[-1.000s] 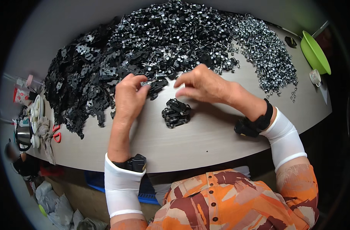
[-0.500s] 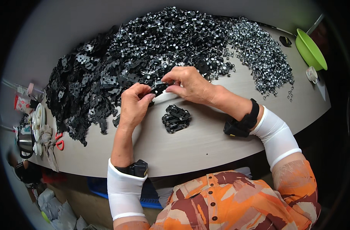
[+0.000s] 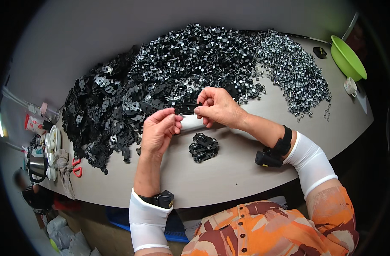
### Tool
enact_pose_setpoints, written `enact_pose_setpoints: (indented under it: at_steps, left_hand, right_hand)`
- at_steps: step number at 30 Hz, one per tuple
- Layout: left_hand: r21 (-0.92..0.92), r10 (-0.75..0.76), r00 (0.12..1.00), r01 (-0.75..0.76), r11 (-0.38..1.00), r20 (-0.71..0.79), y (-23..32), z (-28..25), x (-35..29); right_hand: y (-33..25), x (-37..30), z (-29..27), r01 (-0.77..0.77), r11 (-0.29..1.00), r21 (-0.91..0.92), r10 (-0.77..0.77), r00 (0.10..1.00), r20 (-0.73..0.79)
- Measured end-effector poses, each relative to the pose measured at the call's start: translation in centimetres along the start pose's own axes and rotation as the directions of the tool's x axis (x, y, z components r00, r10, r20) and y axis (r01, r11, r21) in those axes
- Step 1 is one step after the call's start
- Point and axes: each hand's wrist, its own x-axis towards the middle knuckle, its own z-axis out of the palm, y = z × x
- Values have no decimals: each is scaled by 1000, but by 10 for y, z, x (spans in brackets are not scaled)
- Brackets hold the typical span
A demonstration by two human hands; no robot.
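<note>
Between my two hands, over the table in front of the piles, is a flat black plastic toy-car chassis. My left hand pinches its left end between thumb and fingertips. Its right end is in the fingers of my right hand, thumb toward me. Below the hands lies a small stack of black chassis with wheels. Nearest beyond my left hand is a heap of loose black chassis. Past my right hand rises a big heap of black wheel pairs with silvery hubs.
A heap of silvery wheel pairs spreads at the right. Near the right edge are a green basin and a white cup. Red-handled scissors, a grey cloth and a metal kettle are at left. Another person is beyond.
The view has shifted, so the scene sits lower and farther right. My hands now hold the chassis level between them, showing its flat side; before, it was tilted and mostly covered by fingers.
</note>
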Motion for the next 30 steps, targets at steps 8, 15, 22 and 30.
enact_pose_setpoints:
  at_steps: [8,15,22,30]
  left_hand:
    - [-249,41,998,-27,968,51,-9,16,-5]
    - [-271,105,969,-42,962,224,-2,23,-6]
    - [-353,88,994,-60,934,63,-19,8,-11]
    - [-266,83,997,-78,961,5,-12,10,2]
  right_hand:
    - [9,3,14,657,69,-751,-798,487,354]
    - [16,-1,14,763,355,-540,-828,525,197]
    - [23,-10,38,656,692,-302,-684,729,16]
    - [-11,-14,-76,290,408,-866,-406,907,112]
